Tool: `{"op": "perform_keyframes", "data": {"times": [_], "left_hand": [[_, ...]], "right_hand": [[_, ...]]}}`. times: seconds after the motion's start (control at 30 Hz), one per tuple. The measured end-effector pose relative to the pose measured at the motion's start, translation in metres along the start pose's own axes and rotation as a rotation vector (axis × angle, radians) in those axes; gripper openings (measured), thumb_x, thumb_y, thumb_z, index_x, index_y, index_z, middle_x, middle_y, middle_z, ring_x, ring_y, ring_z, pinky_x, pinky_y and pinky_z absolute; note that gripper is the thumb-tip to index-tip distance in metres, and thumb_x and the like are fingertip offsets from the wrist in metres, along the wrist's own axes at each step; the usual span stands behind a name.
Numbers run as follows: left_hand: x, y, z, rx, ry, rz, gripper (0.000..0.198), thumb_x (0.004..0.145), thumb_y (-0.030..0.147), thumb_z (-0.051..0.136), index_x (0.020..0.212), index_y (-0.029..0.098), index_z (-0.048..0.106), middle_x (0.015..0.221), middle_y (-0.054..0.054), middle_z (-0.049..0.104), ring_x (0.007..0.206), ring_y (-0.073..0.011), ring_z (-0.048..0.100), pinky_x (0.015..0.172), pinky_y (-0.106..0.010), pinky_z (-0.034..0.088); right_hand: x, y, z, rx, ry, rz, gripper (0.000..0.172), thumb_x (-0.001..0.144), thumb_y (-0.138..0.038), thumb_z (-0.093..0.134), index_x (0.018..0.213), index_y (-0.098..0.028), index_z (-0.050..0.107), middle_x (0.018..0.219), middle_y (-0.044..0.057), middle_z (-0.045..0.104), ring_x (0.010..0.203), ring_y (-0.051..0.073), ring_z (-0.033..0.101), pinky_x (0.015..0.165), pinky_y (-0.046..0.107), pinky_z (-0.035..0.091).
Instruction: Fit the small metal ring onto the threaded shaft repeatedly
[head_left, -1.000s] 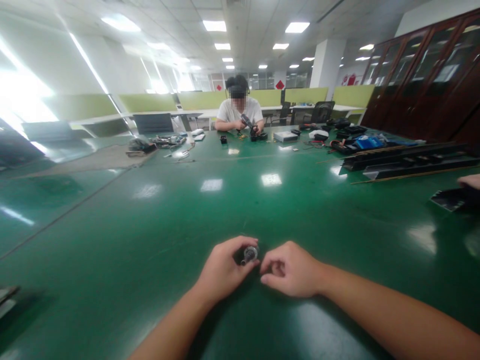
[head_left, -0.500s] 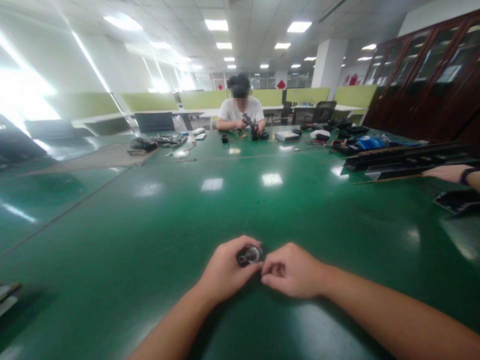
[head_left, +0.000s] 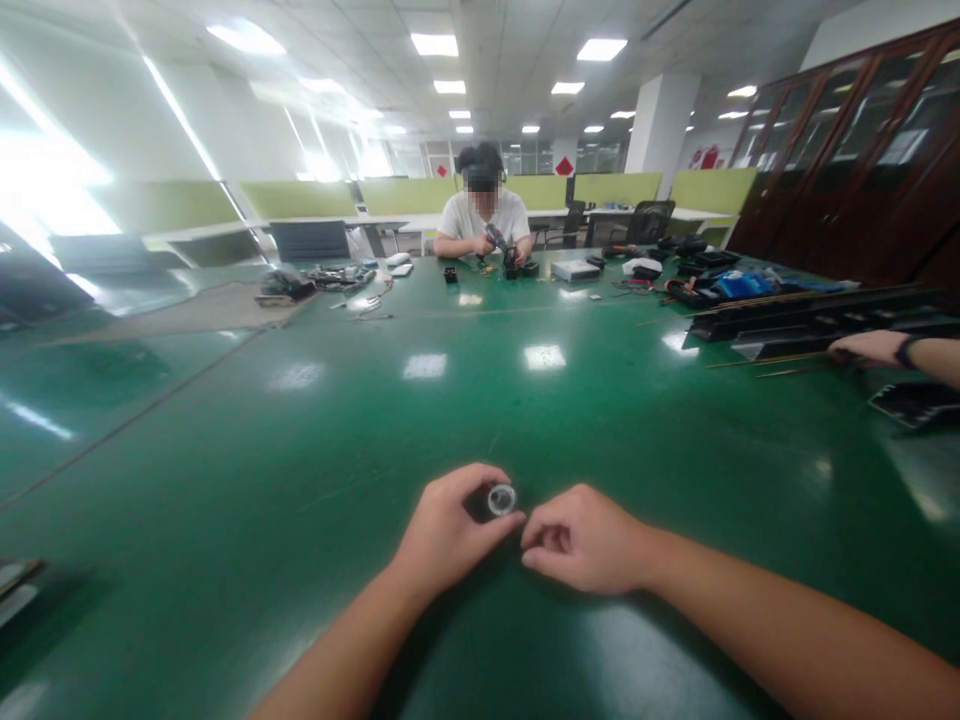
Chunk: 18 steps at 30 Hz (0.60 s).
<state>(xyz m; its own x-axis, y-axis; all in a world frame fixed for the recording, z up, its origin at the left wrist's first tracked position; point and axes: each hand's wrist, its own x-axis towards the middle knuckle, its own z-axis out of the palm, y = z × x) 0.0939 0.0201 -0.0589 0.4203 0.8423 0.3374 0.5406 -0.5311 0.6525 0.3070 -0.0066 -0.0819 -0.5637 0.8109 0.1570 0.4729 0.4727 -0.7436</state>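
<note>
A small, clear round piece with a pale ring-shaped rim [head_left: 502, 499] is held just above or on the green table [head_left: 315, 440]; which of the two I cannot tell. The thumb and forefinger of my left hand [head_left: 454, 525] curve round it from the left. Close by on the right, my right hand [head_left: 589, 540] rests with its fingers curled in. Its fingertips are near my left thumb, apart from the round piece, and nothing shows in them.
Across the table a person [head_left: 484, 215] handles a dark tool. Another person's hand [head_left: 870, 348] reaches in from the right beside long black rails [head_left: 795, 320]. Cables and parts [head_left: 337, 278] lie at the far left, a blue item [head_left: 742, 284] at the far right.
The round piece has turned: its stem showed before, and now its ring faces me. My left hand shifted slightly up and left; my right hand stayed put. The other person's hand moved left.
</note>
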Motion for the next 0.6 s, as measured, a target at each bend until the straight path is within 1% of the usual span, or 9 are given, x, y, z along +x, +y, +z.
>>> {"op": "perform_keyframes", "data": {"times": [0.13,0.27,0.33,0.4,0.5,0.6], "left_hand": [[-0.0007,-0.0015,0.0008,-0.005,0.006,0.042,0.021,0.076,0.023,0.075,0.096,0.023,0.069,0.096,0.0,0.071,0.09,-0.0168,0.066,0.083,-0.028,0.051],[-0.0003,-0.0027,0.003,-0.046,0.009,0.097,0.024,0.076,0.012,0.069,0.098,0.023,0.069,0.101,-0.001,0.07,0.096,-0.0169,0.064,0.089,-0.028,0.05],[-0.0001,-0.0038,0.0042,-0.062,0.019,0.105,0.028,0.074,0.007,0.066,0.097,0.023,0.068,0.103,-0.001,0.069,0.099,-0.0168,0.063,0.091,-0.029,0.049],[-0.0002,-0.0049,0.0051,-0.062,0.036,0.088,0.029,0.072,0.004,0.065,0.095,0.022,0.067,0.102,-0.001,0.069,0.098,-0.0166,0.063,0.09,-0.029,0.049],[-0.0006,-0.0056,0.0052,-0.047,0.044,0.039,0.027,0.072,0.007,0.067,0.094,0.022,0.067,0.095,0.0,0.069,0.089,-0.0157,0.064,0.082,-0.028,0.05],[-0.0008,-0.0045,0.004,-0.041,0.022,0.033,0.021,0.075,0.015,0.072,0.094,0.022,0.068,0.092,0.001,0.07,0.085,-0.0153,0.064,0.078,-0.027,0.049]], "right_hand": [[-0.0003,-0.0006,0.0003,0.013,0.031,0.018,0.014,0.082,-0.029,0.068,0.087,-0.018,0.075,0.064,-0.001,0.069,0.054,0.011,0.062,0.057,0.021,0.044],[0.0003,-0.0012,0.0004,0.024,0.085,0.045,0.013,0.083,-0.028,0.067,0.086,-0.018,0.074,0.064,-0.001,0.069,0.053,0.011,0.061,0.055,0.021,0.043],[0.0008,-0.0016,0.0003,0.028,0.106,0.053,0.013,0.083,-0.028,0.067,0.087,-0.018,0.073,0.063,-0.001,0.068,0.052,0.011,0.059,0.055,0.021,0.043],[0.0013,-0.0024,-0.0002,0.031,0.117,0.056,0.012,0.082,-0.028,0.068,0.087,-0.018,0.072,0.064,-0.001,0.067,0.053,0.011,0.059,0.054,0.021,0.042],[0.0017,-0.0047,-0.0018,0.025,0.132,0.048,0.013,0.08,-0.027,0.07,0.09,-0.018,0.07,0.067,-0.001,0.067,0.056,0.012,0.059,0.056,0.022,0.042],[0.002,-0.0069,-0.0033,0.0,0.155,0.048,0.012,0.079,-0.027,0.071,0.086,-0.019,0.066,0.068,-0.002,0.065,0.058,0.013,0.058,0.056,0.023,0.041]]}}
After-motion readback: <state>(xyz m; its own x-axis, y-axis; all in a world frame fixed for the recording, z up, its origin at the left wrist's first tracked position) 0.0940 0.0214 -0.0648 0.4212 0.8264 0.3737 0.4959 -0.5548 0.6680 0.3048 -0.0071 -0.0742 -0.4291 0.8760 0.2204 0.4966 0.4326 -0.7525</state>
